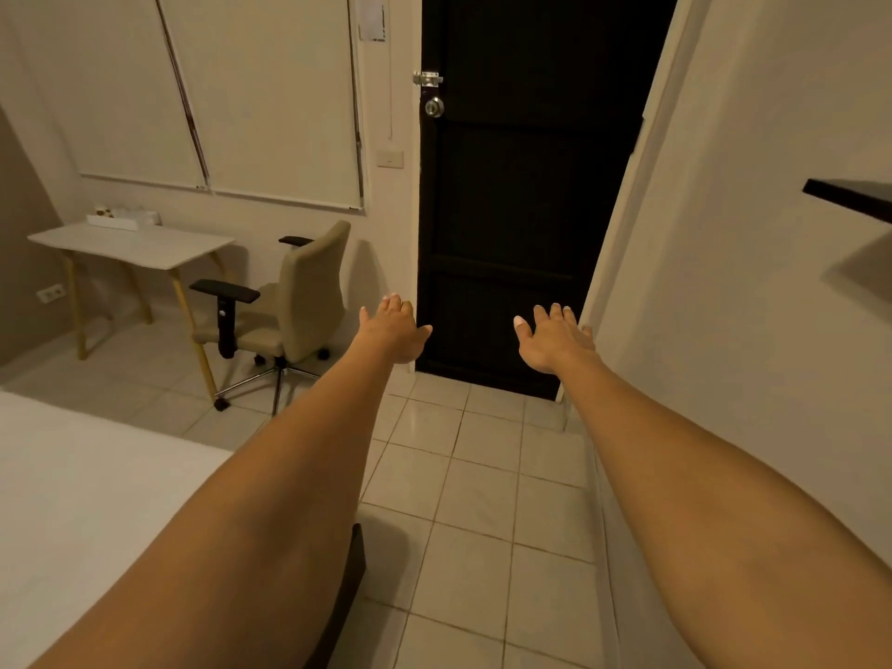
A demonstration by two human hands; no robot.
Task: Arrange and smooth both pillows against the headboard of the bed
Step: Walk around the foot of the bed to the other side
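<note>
We count two bare arms reaching straight out in front of us, and two hands at their ends. The left hand (393, 333) is held palm down with its fingers spread and loose, grasping nothing. The right hand (555, 340) matches it, flat and released, fingers fanned, also empty. Both hang in the air above the floor, well apart from each other and touching nothing.

One bed (72, 499) shows at the lower left, only a corner of its pale sheet, with a dark frame edge under our left forearm. We cannot see either pillow or the headboard from here; they lie outside the view.

Ahead stands one dark door (521, 195), shut, with one round knob (434, 107) and one metal latch (427, 79) above it. To its left we count one light switch (389, 158) and two pale window blinds (251, 99), both drawn down. Below them sits one white counter (140, 246) on yellow legs, carrying one small white box (123, 218). One beige office chair (289, 301) with two black armrests stands just beside the counter, on the tiled floor (482, 499). One dark shelf (854, 198) juts from the right wall.
</note>
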